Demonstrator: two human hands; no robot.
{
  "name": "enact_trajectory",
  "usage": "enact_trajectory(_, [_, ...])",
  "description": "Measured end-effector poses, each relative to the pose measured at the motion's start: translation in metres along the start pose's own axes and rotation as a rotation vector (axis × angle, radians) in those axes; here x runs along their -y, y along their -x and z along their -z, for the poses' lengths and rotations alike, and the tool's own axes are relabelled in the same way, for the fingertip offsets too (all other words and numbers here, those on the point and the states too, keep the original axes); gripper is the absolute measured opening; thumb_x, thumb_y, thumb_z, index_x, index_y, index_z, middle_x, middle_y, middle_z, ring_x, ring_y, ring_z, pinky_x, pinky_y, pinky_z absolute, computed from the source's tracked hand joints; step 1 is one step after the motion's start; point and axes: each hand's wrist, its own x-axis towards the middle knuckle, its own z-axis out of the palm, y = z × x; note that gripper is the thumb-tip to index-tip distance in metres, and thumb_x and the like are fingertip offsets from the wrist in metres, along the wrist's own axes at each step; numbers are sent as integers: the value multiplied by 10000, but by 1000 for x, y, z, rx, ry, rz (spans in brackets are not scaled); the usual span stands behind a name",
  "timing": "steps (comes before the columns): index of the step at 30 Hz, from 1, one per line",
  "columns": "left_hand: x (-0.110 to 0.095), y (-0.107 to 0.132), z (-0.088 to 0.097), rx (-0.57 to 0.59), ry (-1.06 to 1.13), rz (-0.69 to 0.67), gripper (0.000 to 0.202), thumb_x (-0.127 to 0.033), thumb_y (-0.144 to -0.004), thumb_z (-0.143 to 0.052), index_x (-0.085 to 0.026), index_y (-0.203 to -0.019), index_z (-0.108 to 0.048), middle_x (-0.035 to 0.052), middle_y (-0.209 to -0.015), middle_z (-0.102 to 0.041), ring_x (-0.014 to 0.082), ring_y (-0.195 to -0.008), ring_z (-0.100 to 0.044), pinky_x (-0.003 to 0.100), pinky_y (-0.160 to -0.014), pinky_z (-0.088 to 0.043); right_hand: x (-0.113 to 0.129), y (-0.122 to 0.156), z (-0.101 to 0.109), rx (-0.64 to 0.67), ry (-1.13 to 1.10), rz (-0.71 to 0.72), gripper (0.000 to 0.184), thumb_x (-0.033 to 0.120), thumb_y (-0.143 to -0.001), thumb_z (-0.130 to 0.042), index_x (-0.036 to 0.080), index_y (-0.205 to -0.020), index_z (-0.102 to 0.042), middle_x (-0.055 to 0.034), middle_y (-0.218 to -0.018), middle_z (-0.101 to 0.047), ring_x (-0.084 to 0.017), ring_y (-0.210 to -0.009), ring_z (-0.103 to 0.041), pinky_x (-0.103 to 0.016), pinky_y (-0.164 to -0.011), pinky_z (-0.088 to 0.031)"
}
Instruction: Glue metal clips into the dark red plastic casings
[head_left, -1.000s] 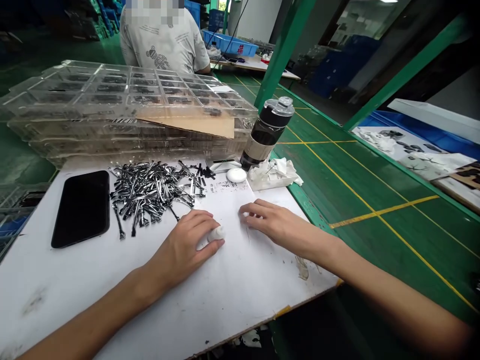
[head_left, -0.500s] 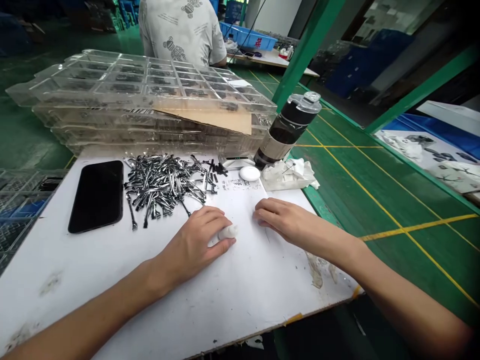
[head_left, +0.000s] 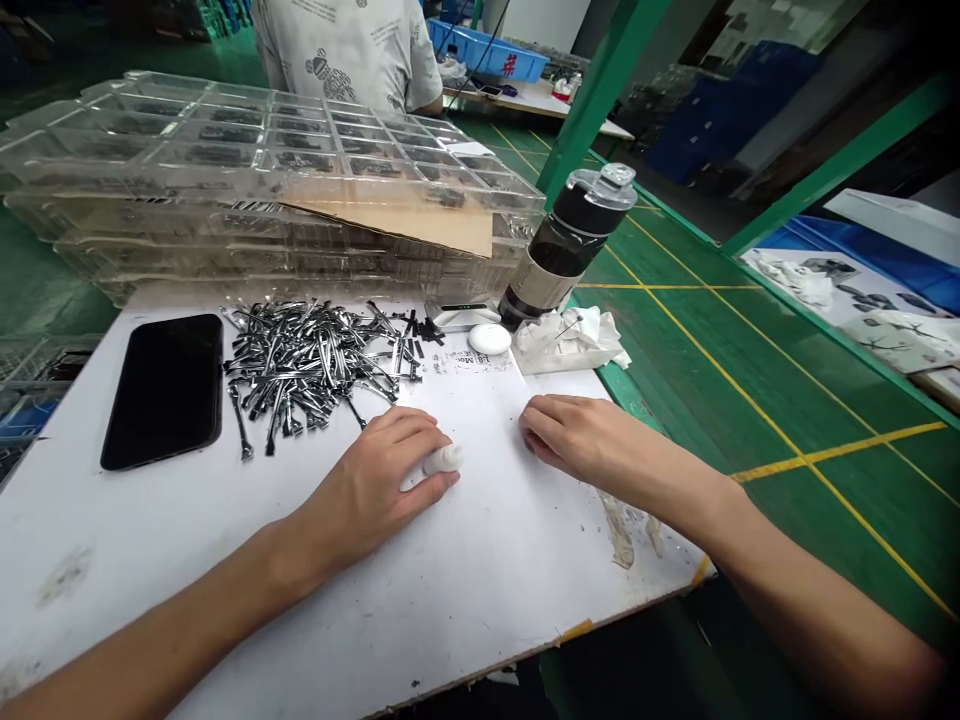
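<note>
A small white bottle point(head_left: 444, 459) gripped between the left hand's point(head_left: 397, 465) thumb and fingers.
Its tip pokes past them toward the right hand point(head_left: 574, 440), whose fingers are curled under; whether they hold anything, I can't tell. White tabletop point(head_left: 480, 560) stretches between both hands, its right edge passing beneath the right forearm; metal strips point(head_left: 307, 365) lie heaped just beyond the left fingers.

Blk phone point(head_left: 163, 392), btl point(head_left: 551, 262) w/ clear lid point(head_left: 604, 184)
</note>
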Motion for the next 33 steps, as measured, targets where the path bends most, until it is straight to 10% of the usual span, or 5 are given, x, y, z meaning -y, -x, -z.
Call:
enact_trajectory(4, [0, 0, -1, -1, -2, 2, 133, -261, -959, -630, -174, -1049, -674, 70, -1072, -703, 247, -1159, -553, 397, -996, -475, -5, -4, -1, -46, -98, -80, 174, 68, -901, -548, 131, -1032, -644, -73, -878, -664, -173, -673, -596, -291, -599, -417])
enact_trajectory(13, [1, 1, 0, -8, -2, -7, 151, -255, -957, -633, -167, -1068, -686, 68, -1074, -695, 240, -1152, -558, 391, -998, -467, 28, -33, 32, -401, -1066, -16, 17, 179, -897, -742, 191, -910, -739, -22, -844, -732, -148, -749, -690, -262, -674, -550])
enact_trajectory(33, [2, 0, -2, -9, -25, -43, 112, -249, -970, -617, -155, -1024, -644, 83, -1049, -681, 251, -1113, -560, 409, -977, -474, 45, -41, 42, -450, -701, 40, 109, 88, -913, -698, 193, -905, -727, 9, -836, -752, -114, -749, -698, -218, -686, -524])
